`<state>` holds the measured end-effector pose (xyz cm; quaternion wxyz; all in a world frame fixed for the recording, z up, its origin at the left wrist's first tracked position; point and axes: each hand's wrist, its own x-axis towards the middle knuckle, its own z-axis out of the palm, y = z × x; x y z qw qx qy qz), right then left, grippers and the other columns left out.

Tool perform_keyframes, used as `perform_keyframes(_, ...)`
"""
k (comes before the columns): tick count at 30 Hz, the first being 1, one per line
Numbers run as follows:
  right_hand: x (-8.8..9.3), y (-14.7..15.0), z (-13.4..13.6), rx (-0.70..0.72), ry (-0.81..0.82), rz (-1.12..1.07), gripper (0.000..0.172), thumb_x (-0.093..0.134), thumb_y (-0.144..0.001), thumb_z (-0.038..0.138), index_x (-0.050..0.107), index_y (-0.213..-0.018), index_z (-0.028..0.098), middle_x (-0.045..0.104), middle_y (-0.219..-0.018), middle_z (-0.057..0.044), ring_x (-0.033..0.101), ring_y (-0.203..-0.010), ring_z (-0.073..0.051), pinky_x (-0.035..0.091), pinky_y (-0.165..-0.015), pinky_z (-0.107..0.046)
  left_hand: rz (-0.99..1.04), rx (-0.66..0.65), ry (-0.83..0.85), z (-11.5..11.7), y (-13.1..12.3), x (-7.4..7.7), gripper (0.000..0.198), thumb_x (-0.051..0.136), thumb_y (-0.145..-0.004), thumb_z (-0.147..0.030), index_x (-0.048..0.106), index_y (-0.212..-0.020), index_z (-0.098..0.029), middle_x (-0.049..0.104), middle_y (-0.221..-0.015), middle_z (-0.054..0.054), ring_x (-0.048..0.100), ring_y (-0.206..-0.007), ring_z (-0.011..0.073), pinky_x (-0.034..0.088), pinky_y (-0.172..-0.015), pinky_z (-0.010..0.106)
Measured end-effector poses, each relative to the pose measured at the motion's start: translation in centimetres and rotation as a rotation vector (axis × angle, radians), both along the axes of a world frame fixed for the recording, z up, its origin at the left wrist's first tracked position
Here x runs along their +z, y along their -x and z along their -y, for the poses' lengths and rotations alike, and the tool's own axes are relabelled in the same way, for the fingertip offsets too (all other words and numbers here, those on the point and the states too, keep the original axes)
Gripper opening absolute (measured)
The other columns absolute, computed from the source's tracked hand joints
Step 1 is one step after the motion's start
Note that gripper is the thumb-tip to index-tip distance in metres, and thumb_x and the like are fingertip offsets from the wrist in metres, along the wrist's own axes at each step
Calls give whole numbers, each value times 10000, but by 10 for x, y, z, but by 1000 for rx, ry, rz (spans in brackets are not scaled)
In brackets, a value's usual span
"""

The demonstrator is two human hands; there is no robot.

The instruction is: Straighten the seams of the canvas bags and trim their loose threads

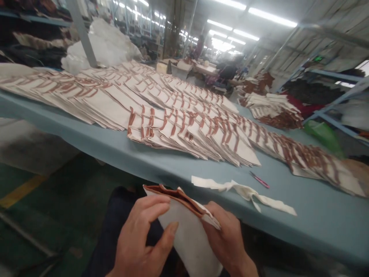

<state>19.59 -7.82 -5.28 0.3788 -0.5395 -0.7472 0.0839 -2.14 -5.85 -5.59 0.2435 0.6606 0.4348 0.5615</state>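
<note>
My right hand (227, 234) is closed round the right edge of a pale fabric piece (187, 231) with a brown inner face and folded brown layers along its top. The piece hangs in front of me, just off the table's near edge, its top gaping slightly. At its left side is my left hand (144, 234), thumb and index finger apart over the pale face; whether the fingertips touch it I cannot tell. On the table beyond lie overlapping rows of similar pale pieces with brown edges (187, 130).
A blue-covered table (288, 231) slopes across the view. A crumpled white fabric strip (245, 192) and pink-handled thread snips (260, 180) lie near its front edge. A blue rack post (82, 34) rises at the far left. Another person (226, 71) sits farther back.
</note>
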Motion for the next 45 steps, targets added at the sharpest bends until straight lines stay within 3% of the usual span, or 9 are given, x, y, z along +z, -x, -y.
perform_keyframes(3,5,-5,5,52,-6,64,324,489,-1085,310,697,-867,191,658,-660,-8,611,-534,-130,419,-519,-244,-130,-107,-108,-10,-14,-6,277,752,-876,-172,694,-1130,-266,804,-1069,44,762,-1000,232,587,-954,327)
perform_keyframes(7,10,-1,5,31,13,96,379,442,-1114,351,687,-871,193,675,-674,-19,649,-559,-134,444,-540,-241,-143,-238,-45,-14,-27,-15,166,681,-920,-137,685,-1048,-243,786,-986,31,751,-941,202,578,-880,277)
perform_keyframes(12,5,13,3,6,168,110,256,533,-1070,350,684,-938,191,767,-781,-56,733,-645,-182,466,-580,-261,-136,-451,297,-18,-19,-3,140,608,-873,-138,698,-935,-225,752,-913,27,694,-849,210,542,-789,287)
perform_keyframes(16,3,27,9,2,487,-103,115,693,-946,303,668,-1008,209,792,-868,-43,748,-702,-202,467,-596,-252,-89,-621,598,-28,-12,14,177,541,-855,-172,686,-761,-210,688,-764,15,620,-751,194,491,-694,264)
perform_keyframes(20,7,30,20,30,748,-486,324,791,-833,402,636,-1056,225,702,-842,1,631,-675,-155,463,-594,-237,12,-665,701,-28,-9,22,203,546,-859,-208,732,-774,-209,706,-795,26,624,-750,193,488,-688,262)
perform_keyframes(26,11,25,14,144,853,-823,556,727,-829,730,517,-852,215,483,-709,53,387,-616,-103,316,-541,-225,-40,-690,712,-22,-4,29,198,574,-901,-257,742,-803,-216,712,-818,37,639,-799,214,489,-701,273)
perform_keyframes(29,10,26,7,234,919,-943,618,742,-788,775,496,-829,210,440,-687,70,331,-599,-88,261,-531,-222,-65,-678,710,-23,-2,32,197,589,-888,-281,693,-743,-198,694,-779,37,612,-745,201,475,-673,270)
perform_keyframes(35,4,27,3,313,1015,-1010,588,786,-795,716,509,-822,198,438,-668,78,322,-567,-74,250,-506,-214,-125,-704,785,-26,2,35,184,569,-868,-261,653,-735,-166,647,-771,10,566,-746,167,453,-685,256)
perform_keyframes(45,3,29,6,228,873,-875,380,701,-945,527,558,-840,191,479,-667,67,373,-566,-86,301,-517,-214,-61,-721,813,-30,6,24,150,582,-857,-250,639,-748,-165,644,-809,8,563,-796,171,452,-741,275)
